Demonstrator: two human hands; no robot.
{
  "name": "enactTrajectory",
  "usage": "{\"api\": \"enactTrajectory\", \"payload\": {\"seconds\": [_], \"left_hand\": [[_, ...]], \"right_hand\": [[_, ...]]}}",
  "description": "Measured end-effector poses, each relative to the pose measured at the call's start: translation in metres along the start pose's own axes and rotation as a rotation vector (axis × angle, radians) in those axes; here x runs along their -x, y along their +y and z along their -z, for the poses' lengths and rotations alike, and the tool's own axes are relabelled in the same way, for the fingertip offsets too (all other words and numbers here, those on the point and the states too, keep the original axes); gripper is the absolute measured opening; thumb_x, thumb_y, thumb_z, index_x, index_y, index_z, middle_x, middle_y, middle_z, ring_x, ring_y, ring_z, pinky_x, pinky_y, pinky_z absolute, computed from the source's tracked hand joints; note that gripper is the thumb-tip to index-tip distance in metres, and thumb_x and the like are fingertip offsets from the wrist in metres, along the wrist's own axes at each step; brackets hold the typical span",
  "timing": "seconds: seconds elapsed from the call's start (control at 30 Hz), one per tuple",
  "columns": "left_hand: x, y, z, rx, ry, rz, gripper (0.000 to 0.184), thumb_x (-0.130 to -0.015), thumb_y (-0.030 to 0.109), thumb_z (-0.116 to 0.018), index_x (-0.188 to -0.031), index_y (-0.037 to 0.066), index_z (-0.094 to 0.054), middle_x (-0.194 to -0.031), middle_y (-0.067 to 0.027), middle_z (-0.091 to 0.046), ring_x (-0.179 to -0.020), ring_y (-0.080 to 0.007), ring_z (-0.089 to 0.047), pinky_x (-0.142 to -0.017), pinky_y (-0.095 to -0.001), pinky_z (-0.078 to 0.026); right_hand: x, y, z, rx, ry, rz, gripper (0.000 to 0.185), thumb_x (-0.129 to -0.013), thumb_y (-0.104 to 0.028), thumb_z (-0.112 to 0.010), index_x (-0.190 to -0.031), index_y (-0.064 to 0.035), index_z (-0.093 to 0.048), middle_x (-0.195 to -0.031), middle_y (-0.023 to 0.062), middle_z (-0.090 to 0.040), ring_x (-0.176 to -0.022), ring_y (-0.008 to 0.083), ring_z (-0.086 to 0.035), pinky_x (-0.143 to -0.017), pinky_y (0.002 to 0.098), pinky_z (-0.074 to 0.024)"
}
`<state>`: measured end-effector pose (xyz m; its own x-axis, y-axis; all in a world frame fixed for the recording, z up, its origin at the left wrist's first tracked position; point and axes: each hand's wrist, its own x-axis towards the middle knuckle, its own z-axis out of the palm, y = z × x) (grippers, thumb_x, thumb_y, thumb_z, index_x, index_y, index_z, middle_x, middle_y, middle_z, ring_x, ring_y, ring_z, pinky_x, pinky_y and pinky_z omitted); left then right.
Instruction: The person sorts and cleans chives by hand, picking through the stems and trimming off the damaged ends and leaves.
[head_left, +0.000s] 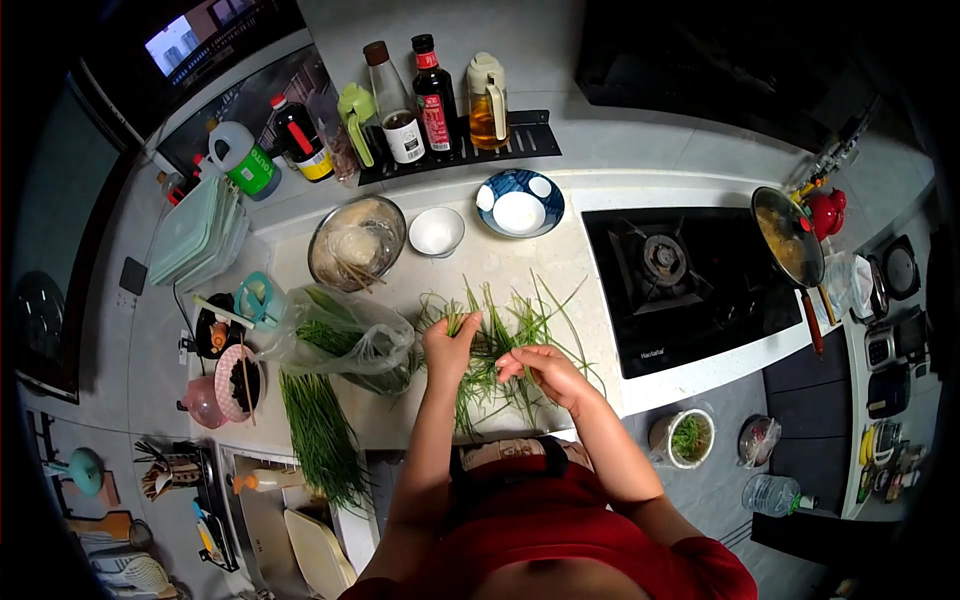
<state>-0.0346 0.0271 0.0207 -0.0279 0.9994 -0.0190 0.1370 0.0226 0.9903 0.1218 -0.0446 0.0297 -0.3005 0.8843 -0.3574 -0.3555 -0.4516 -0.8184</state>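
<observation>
My left hand (452,345) is closed around a few green chives, whose ends stick out above its fingers. Just to its right, my right hand (545,370) has its fingers curled in a pinch. Whatever they hold, if anything, is too small to make out. Loose chives (525,325) lie scattered on the counter beneath and beyond both hands. Left of my left hand, a clear plastic bag (375,345) has more greens inside. A thick bundle of chives (320,430) lies beside the bag, its lower end hanging over the sink's edge.
Behind the hands are a metal bowl (330,255) with chopsticks, a white bowl (437,232) and a blue-rimmed bowl (555,210). A gas stove (690,320) with a lidded pan (787,235) is right. A bin (682,438) with green scraps stands on the floor; the sink (265,530) is front left.
</observation>
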Motion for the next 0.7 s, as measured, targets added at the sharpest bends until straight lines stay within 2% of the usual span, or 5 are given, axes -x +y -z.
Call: {"api": "enactTrajectory", "payload": {"seconds": [0.1, 0.27, 0.43, 0.6, 0.7], "left_hand": [[-0.004, 0.009, 0.008, -0.374, -0.117, 0.066, 0.016, -0.074, 0.015, -0.067, -0.077, -0.001, -0.064, -0.065, -0.0051, -0.062, -0.056, -0.01, -0.054, -0.053, -0.0238, -0.042], [-0.002, -0.025, -0.007, -0.176, -0.074, -0.18, 0.029, -0.076, 0.022, -0.064, -0.091, -0.003, -0.063, -0.074, -0.0093, -0.063, -0.063, -0.0109, -0.055, -0.059, -0.026, -0.044], [0.01, 0.014, -0.009, 0.07, -0.536, 0.262, 0.021, -0.077, 0.022, -0.064, -0.072, 0.002, -0.063, -0.062, 0.001, -0.056, -0.055, -0.0058, -0.047, -0.052, -0.0219, -0.037], [0.006, 0.002, 0.003, 0.275, -0.02, 0.288, 0.022, -0.081, 0.027, -0.058, -0.075, 0.006, -0.061, -0.051, 0.0101, -0.03, -0.043, -0.0019, -0.024, -0.038, -0.0223, -0.018], [-0.001, -0.019, 0.032, 0.436, 0.119, 0.278, 0.027, -0.086, 0.032, -0.052, -0.075, 0.008, -0.055, -0.053, 0.0062, -0.035, -0.044, -0.0036, -0.03, -0.04, -0.0215, -0.021]], "right_hand": [[0.0, -0.003, 0.0, -0.216, 0.003, -0.005, 0.031, -0.09, -0.02, -0.04, -0.093, 0.0034, -0.059, -0.08, 0.0106, -0.062, -0.082, 0.0173, -0.057, -0.085, 0.0294, -0.039], [-0.004, -0.001, 0.005, -0.275, 0.006, 0.003, 0.032, -0.091, -0.02, -0.038, -0.093, 0.0052, -0.058, -0.08, 0.0115, -0.061, -0.079, 0.0175, -0.058, -0.079, 0.0288, -0.0429], [-0.009, 0.008, 0.006, -0.036, -0.015, 0.013, 0.03, -0.09, -0.024, -0.042, -0.09, 0.0008, -0.059, -0.081, 0.0103, -0.062, -0.082, 0.0153, -0.056, -0.088, 0.0275, -0.0359], [-0.016, 0.03, 0.018, 0.19, 0.086, -0.031, 0.026, -0.088, -0.021, -0.047, -0.085, 0.0007, -0.061, -0.074, 0.0065, -0.063, -0.082, 0.0115, -0.055, -0.087, 0.0265, -0.0347], [-0.023, 0.066, 0.046, 0.328, 0.226, -0.062, 0.022, -0.085, -0.016, -0.048, -0.086, 0.0028, -0.06, -0.075, 0.007, -0.064, -0.079, 0.0123, -0.056, -0.081, 0.0257, -0.0384]]}}
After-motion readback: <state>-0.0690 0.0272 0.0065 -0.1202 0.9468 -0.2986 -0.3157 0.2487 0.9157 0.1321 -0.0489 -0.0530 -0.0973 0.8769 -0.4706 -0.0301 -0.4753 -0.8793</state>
